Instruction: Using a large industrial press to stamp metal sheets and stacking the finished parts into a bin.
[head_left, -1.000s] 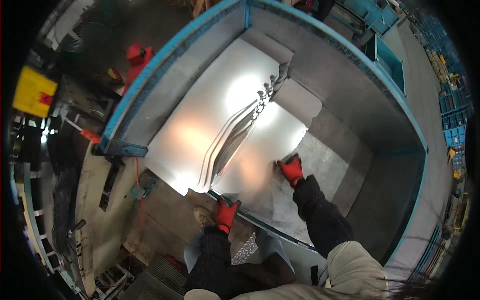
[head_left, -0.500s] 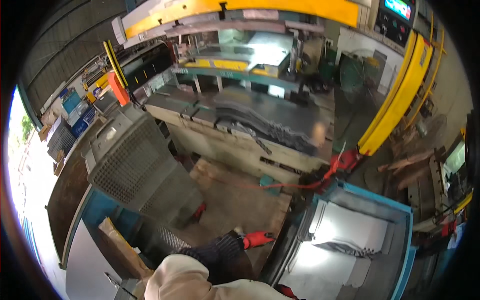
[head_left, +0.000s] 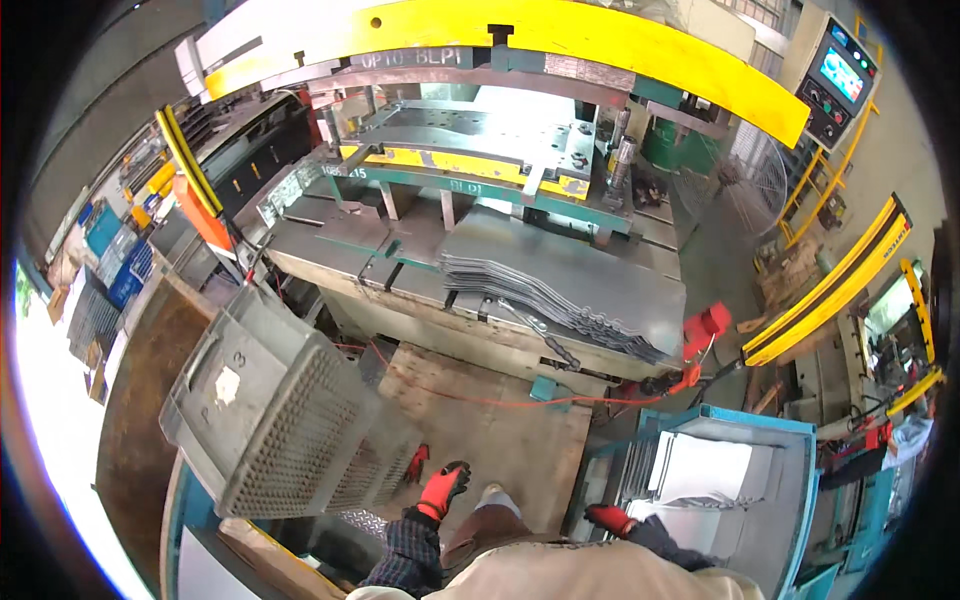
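My left hand (head_left: 445, 487), in a red glove with dark fingers, hangs above the wooden floor board (head_left: 490, 410). Its fingers are loosely bent and apart, with nothing in them. Nearest to it is a tilted grey perforated plastic crate (head_left: 300, 430), with a small red item (head_left: 417, 463) at its lower edge. My right hand (head_left: 612, 518), gloved alike, is low beside a blue-rimmed bin (head_left: 750, 418) and looks open and bare of any object. White and grey metal sheets (head_left: 700, 468) lie in that bin. Ahead, dark wavy-edged metal sheets (head_left: 580, 265) are stacked on the press bed.
A metal hand tool (head_left: 540, 332) leans by the stack's front edge. Behind it stands a die (head_left: 470, 140) under the yellow press beam (head_left: 560, 25). A red hose (head_left: 500, 402) crosses the floor. Yellow guard posts (head_left: 830, 290) flank the press. Another person (head_left: 905, 440) is far right.
My view has shifted and steadied. My left hand has moved left, back toward the crate. My right hand shows more fully beside the bin. The stacked sheets remain on the press bed.
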